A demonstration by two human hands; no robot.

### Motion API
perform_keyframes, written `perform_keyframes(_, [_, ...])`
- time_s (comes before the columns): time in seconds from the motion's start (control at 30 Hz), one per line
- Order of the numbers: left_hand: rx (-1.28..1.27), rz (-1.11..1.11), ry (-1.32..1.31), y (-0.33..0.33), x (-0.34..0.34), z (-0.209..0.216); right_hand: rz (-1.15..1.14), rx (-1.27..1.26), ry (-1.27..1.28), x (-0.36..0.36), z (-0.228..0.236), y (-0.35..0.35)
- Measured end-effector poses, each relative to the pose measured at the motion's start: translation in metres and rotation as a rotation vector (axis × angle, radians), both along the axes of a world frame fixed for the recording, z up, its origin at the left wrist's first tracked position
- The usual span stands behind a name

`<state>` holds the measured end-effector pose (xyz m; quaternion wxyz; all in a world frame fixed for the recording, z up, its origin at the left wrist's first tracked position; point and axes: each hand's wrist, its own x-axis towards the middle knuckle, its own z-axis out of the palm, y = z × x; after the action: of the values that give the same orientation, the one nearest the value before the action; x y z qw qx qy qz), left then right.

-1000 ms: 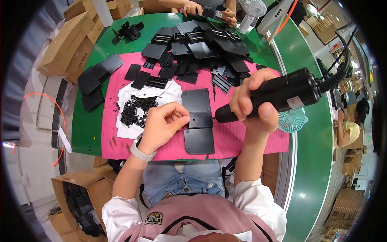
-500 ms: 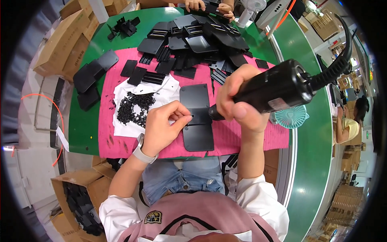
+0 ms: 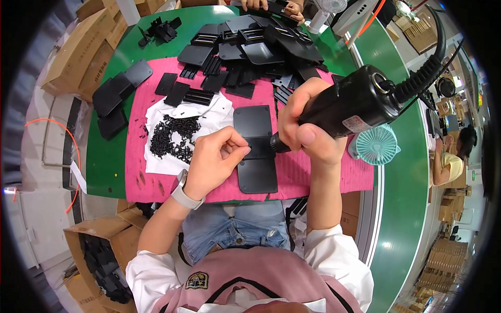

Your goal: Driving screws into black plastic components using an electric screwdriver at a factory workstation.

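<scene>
My right hand (image 3: pixel 318 130) is wrapped round a black electric screwdriver (image 3: pixel 349 107), its nose pointing left, close to the right edge of the black plastic panels (image 3: pixel 255 175). Those panels lie flat on the pink mat: an upper plate, a lower plate and a narrower piece between them. Over the left side of that middle piece, my left hand (image 3: pixel 214 159) pinches thumb and forefinger together. Whatever may be between its fingertips is too small or hidden. Left of this hand, a heap of small black screws (image 3: pixel 167 141) sits on a white cloth (image 3: pixel 219 112).
Black plastic plates (image 3: pixel 261 52) are piled at the back, and more (image 3: pixel 117 94) lie at the left on the green table (image 3: pixel 396 208). A teal fan (image 3: pixel 377 146) stands right of the screwdriver. Another person's hands (image 3: pixel 255 4) hold a black part at the far edge.
My left fingertips have shifted slightly and now cover the small hole that showed beside the thumb. The screwdriver has tilted a little, and its cable has swung left. The whole view has shifted slightly.
</scene>
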<state>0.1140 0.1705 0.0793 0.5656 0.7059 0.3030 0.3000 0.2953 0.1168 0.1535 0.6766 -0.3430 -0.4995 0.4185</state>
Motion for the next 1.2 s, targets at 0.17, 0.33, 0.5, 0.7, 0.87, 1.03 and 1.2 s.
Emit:
perform_keyframes(0.17, [0.054, -0.026, 0.031, 0.003, -0.002, 0.003, -0.096, 0.01, -0.1, -0.009, -0.003, -0.006])
perform_keyframes(0.33, [0.073, 0.031, -0.04, -0.004, -0.001, 0.001, 0.033, 0.104, 0.133, -0.002, 0.006, -0.005])
perform_keyframes(0.5, [-0.369, -0.058, -0.419, 0.007, -0.01, 0.0, 0.146, 0.471, 0.223, 0.006, 0.015, -0.003])
perform_keyframes(0.7, [-0.458, -0.176, -0.473, 0.009, -0.013, 0.004, 0.14, 0.517, 0.372, 0.002, 0.003, 0.001])
perform_keyframes(0.87, [-0.423, -0.16, -0.44, 0.009, -0.01, 0.003, 0.138, 0.496, 0.397, 0.0, 0.0, 0.002])
perform_keyframes(1.03, [-0.434, -0.167, -0.454, 0.01, -0.013, 0.001, 0.121, 0.473, 0.381, -0.005, -0.001, 0.002])
perform_keyframes(1.2, [-0.583, -0.253, -0.443, 0.014, -0.019, 0.002, 0.182, 0.486, 0.414, -0.007, -0.001, 0.005])
